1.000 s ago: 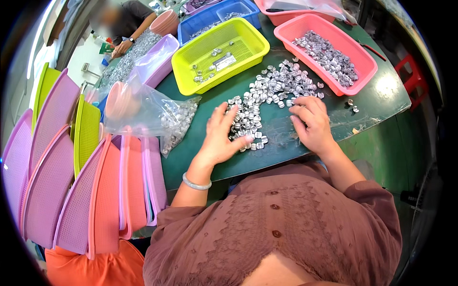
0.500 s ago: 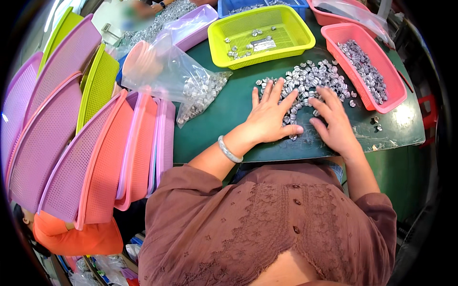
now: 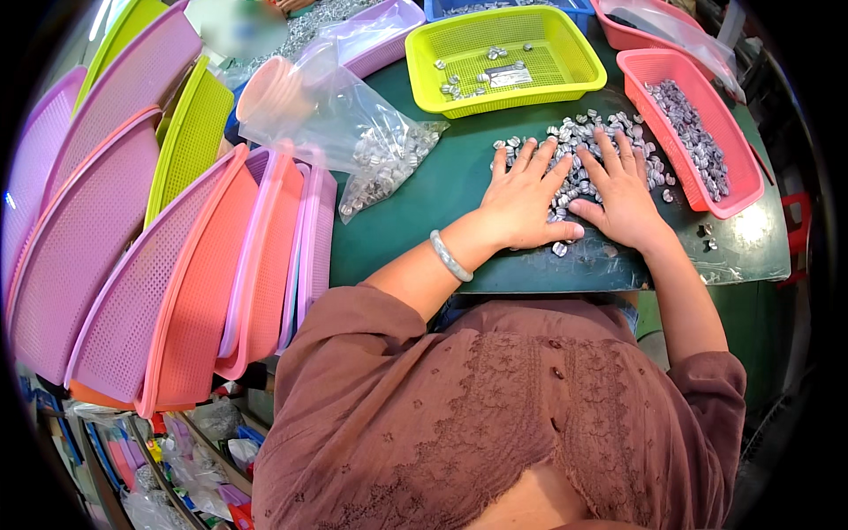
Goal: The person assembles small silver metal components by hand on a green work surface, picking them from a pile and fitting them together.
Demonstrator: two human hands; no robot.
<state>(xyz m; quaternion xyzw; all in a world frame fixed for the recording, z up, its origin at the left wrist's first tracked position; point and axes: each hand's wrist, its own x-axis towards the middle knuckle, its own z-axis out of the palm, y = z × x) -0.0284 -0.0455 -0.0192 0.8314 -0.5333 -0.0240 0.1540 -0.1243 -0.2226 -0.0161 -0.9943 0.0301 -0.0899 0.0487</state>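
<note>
A pile of small silvery, rounded metal pieces (image 3: 579,132) is spread on the green table. My left hand (image 3: 526,205) lies palm down at the pile's near left side, fingers spread and thumb stretched to the right; a pale bangle circles that wrist. Beside it, my right hand (image 3: 625,199) rests flat over the pile's near right part, with its fingers extended over the pieces. Neither hand is gripping anything; what lies beneath the palms is hidden. A yellow-green basket (image 3: 508,107) behind the pile holds a few such pieces and a label.
A pink basket (image 3: 649,119) of similar pieces stands to the right. On the left, a clear plastic bag (image 3: 389,163) of pieces lies near upright stacked purple, orange and green baskets (image 3: 115,283). Farther back are a blue basket (image 3: 579,13) and a purple basket (image 3: 380,53).
My right hand has moved forward onto the pile, and its fingers have straightened. My left hand stays spread beside the pieces. The whole view has shifted slightly.
</note>
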